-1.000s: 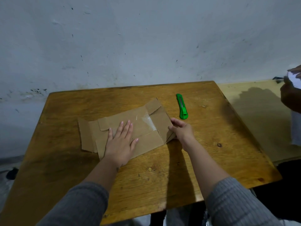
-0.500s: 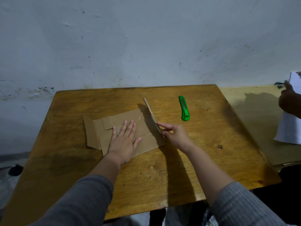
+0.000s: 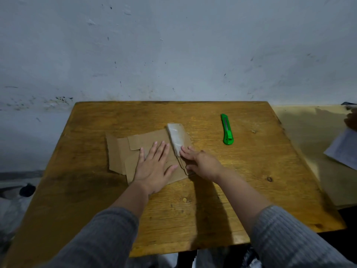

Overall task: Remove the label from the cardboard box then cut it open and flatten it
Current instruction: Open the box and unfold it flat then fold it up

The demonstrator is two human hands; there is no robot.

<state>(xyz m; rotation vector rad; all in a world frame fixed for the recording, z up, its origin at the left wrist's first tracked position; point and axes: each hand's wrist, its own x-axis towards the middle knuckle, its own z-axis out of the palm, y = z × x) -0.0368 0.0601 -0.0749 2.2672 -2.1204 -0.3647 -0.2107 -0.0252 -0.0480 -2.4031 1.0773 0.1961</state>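
Where the wooden table (image 3: 241, 171) fills the middle of the frame, a flattened cardboard box (image 3: 123, 153) lies left of centre, brown, in overlapping panels, flat on the wood. Left hand (image 3: 154, 167): palm down on the box, fingers straight and slightly spread, thumb out to the right, gripping nothing. Right hand (image 3: 201, 163): just right of the left, at the box's right edge, fingers extended and loosely apart, fingertips resting on a folded-over flap (image 3: 178, 137). Flap: lies over the box's right end, running toward the upper part of the frame, its upper face pale and glossy, as of tape or label residue; which of the two cannot be told. Cutter (image 3: 227, 132): green, lying on the table right of the box, well apart from both hands, untouched. Sleeves: grey ribbed knit, both forearms entering from the lower edge. Wall (image 3: 173, 51): whitish, scuffed, behind the table. Right edge of frame: a second, paler surface (image 3: 309, 136) with white paper (image 3: 343, 149) and part of another person's hand (image 3: 352, 120).
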